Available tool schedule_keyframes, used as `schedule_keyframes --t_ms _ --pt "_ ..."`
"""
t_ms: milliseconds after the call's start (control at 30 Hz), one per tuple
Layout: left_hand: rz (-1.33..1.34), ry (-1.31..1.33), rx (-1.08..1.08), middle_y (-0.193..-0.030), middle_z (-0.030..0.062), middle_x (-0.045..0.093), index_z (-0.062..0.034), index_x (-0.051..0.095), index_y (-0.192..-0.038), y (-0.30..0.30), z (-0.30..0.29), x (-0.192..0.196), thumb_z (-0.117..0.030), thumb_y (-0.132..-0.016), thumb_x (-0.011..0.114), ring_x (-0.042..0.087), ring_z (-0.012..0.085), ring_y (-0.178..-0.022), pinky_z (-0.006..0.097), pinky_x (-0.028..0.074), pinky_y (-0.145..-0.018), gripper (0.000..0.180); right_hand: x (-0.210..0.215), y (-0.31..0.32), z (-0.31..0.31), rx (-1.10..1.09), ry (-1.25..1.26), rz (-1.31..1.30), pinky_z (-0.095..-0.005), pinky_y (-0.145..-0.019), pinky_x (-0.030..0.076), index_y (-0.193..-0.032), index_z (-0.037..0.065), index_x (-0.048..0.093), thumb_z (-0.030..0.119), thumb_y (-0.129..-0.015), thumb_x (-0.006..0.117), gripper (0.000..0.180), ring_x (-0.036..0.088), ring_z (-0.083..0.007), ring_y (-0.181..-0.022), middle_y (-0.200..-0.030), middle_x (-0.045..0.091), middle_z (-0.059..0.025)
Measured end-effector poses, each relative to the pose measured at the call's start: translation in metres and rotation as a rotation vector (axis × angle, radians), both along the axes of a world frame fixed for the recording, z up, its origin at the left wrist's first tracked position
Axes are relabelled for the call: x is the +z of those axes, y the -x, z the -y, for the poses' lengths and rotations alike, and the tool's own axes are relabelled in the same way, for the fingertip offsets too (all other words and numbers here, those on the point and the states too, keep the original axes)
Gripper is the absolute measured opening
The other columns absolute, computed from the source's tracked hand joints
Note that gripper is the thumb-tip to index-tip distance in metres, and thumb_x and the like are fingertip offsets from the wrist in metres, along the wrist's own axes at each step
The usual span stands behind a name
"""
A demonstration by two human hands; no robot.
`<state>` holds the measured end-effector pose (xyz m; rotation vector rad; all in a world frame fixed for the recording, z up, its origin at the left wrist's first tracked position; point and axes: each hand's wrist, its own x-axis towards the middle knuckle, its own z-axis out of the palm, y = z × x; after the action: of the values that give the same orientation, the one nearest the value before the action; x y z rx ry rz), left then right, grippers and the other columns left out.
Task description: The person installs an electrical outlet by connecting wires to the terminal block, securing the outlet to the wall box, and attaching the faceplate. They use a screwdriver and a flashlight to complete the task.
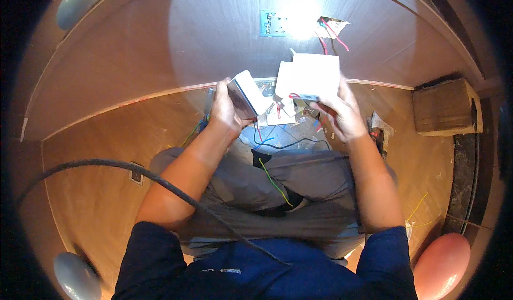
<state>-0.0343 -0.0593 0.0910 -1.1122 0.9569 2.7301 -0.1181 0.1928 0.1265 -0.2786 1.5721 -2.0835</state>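
right hand (pixel 346 112): partly behind white box (pixel 312 76) | wall box (pixel 271 23): partly glare-hidden | pink oval (pixel 443 268): bottom cut off

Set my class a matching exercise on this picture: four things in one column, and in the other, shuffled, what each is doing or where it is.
Things
1. Left hand
2. Red wires
3. Right hand
4. Brown box

Places and states
A. Holding the white carton with a flap
B. At the right side of the picture
C. Holding the white block with a dark face
D. Coming out of the wall hole

Right pairs: 1-C, 2-D, 3-A, 4-B
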Motion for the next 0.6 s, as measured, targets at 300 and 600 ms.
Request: schedule_keyframes --t_ms 300,600 --pt "0.010 -0.020 -0.244 -0.128 0.0154 0.061 -0.0100 0.047 -0.139 -0.005 -0.021 0.004 -0.063 -0.099 0.035 0.066 0.0342 -0.109 0.056 0.056 -0.086 0.067 -0.031 -0.036 0.043 0.368 -0.199 -0.189 -0.0288 -0.084 0.051 -0.132 0.001 0.059 0.029 -0.102 0.059 0.041 0.060 -0.0115 -0.095 -0.109 0.066 -0.0035" --pt "0.116 0.034 -0.188 -0.119 0.0085 0.065 -0.0155 0.054 -0.132 -0.001 -0.014 0.017 -0.053 -0.091 0.041 0.063 0.0254 -0.100 0.042 0.050 -0.077 0.057 -0.023 -0.017 0.028 0.093 -0.096 0.226 -0.0284 -0.072 0.054 -0.120 0.005 0.064 0.021 -0.102 0.051 0.028 0.065 -0.0127 -0.092 -0.107 0.069 -0.0046"
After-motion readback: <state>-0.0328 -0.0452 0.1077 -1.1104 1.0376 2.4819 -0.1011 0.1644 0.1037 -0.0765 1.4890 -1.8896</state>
